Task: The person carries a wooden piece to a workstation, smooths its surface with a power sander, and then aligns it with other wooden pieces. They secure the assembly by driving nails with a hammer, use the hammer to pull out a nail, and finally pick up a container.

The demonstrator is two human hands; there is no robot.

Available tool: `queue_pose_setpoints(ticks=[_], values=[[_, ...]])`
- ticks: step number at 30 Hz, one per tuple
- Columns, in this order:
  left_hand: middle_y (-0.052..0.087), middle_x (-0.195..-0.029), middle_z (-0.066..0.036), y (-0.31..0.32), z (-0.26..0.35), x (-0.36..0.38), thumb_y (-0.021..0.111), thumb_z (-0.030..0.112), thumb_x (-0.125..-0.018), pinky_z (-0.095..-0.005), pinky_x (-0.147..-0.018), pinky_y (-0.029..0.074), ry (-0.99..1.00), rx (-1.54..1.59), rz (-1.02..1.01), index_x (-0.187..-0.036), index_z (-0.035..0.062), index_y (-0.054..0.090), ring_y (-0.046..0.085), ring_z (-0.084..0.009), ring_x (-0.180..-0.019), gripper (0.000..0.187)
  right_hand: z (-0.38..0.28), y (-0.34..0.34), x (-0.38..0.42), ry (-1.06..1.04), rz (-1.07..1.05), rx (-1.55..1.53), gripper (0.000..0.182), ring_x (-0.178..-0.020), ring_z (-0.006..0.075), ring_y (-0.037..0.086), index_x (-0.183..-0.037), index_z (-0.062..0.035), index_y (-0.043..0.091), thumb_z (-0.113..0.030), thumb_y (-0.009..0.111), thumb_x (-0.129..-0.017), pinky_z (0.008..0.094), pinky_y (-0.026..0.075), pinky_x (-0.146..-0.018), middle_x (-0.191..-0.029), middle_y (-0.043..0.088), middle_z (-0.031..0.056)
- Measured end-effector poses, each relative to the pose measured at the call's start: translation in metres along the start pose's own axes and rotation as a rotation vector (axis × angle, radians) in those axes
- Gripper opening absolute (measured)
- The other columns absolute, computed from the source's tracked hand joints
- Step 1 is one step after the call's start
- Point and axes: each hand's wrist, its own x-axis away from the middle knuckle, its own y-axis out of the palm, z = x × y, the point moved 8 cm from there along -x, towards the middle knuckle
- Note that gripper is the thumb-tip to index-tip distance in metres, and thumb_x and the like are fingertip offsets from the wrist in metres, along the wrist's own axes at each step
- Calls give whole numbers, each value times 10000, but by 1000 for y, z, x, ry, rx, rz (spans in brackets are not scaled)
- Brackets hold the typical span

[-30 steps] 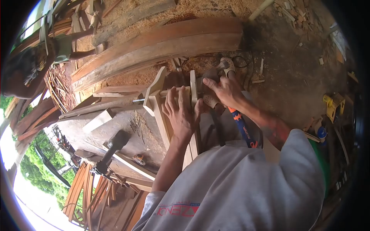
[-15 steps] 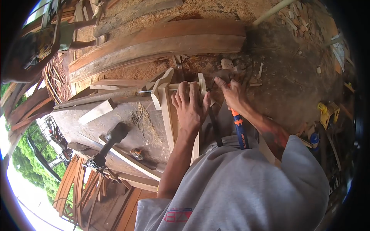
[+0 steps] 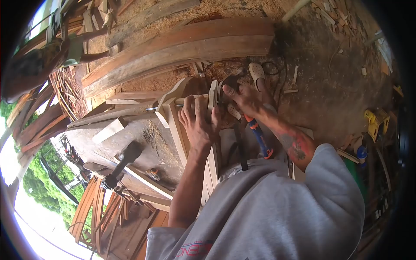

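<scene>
My right hand (image 3: 248, 102) is closed around a hammer (image 3: 260, 138) just below its dark head, thumb up by the head. The orange-and-blue handle slants down toward my waist. The hammer head sits right at the short upright end of a pale wooden frame (image 3: 177, 134). My left hand (image 3: 199, 125) lies over the frame's crosspiece, its fingers curled across the wood. From the frame's left side sticks out a thin metal rod (image 3: 151, 108). The shaped wooden end piece (image 3: 167, 104) stands left of my left fingers.
Left of the frame, a workbench (image 3: 147, 151) carries a power tool (image 3: 123, 164), a tape measure (image 3: 153, 174) and wood offcuts. Long curved beams (image 3: 182, 47) lie beyond it. A person's legs (image 3: 93, 47) show at upper left. At right stands a yellow tool (image 3: 378, 123).
My right hand has brought the hammer left against the upright end of the frame, and its handle now tilts more. My left hand stays on the crosspiece. The view has shifted slightly.
</scene>
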Motion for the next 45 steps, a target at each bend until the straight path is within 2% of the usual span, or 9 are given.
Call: queue_pose_setpoints(ticks=[10,13,15,20,25,29,36,39,45], values=[[486,-1309,-220,0,3,-2,603,318,-935,-503,-1011,349,30,-33,41,-1290,44,543,478,-404,-1187,453,1,6,4,0,-139,-81,596,-510,102,531,-749,3,648,-581,696,-861,290,397,-475,-557,535,14],[490,-1302,-208,0,3,-2,603,324,-939,-499,-1004,354,26,-18,53,-1279,53,550,483,-397,-1177,437,-10,-2,18,-74,177,313,539,-572,141,554,-981,20,665,-515,670,-913,303,450,-563,-629,604,50],[493,-1298,-201,1,2,-1,603,330,-941,-497,-1002,354,27,-13,66,-1273,61,554,486,-392,-1171,430,4,10,22,-71,210,-64,476,-639,130,559,-967,23,669,-451,680,-928,296,463,-618,-674,614,44],[463,-1323,-219,1,2,0,652,307,-906,-498,-1005,353,50,-33,56,-1293,52,540,484,-393,-1158,477,-4,3,25,-63,284,75,486,-488,113,493,-827,13,665,-464,680,-921,323,379,-464,-572,544,23],[490,-1291,-185,-5,5,-3,568,339,-976,-483,-1006,341,46,42,93,-1257,66,560,484,-370,-1166,392,-3,15,28,144,-131,-550,379,-421,49,360,-743,-131,504,-402,684,-937,243,300,-374,-569,426,-67],[478,-1337,-195,-3,2,-1,562,365,-981,-484,-1045,324,12,15,83,-1300,62,552,469,-377,-1203,440,7,23,26,214,-262,-683,369,-430,35,347,-768,-162,464,-409,678,-938,227,299,-376,-586,385,-73],[463,-1342,-213,-1,0,1,587,367,-967,-505,-1027,331,30,3,121,-1284,74,537,473,-381,-1192,435,12,18,23,184,-162,-457,399,-438,44,352,-774,-174,431,-458,658,-939,218,304,-379,-599,375,-71],[476,-1350,-210,0,-1,0,589,364,-964,-504,-1020,338,21,17,99,-1273,62,554,484,-390,-1178,434,22,30,24,268,-265,-644,401,-438,51,364,-774,-175,422,-457,650,-943,226,314,-376,-599,376,-67],[478,-1350,-215,-3,-1,1,576,362,-968,-501,-1011,341,22,33,134,-1257,65,558,482,-406,-1160,414,16,50,47,370,25,-808,346,-450,63,363,-784,-170,437,-393,615,-979,249,343,-402,-606,382,-61]])
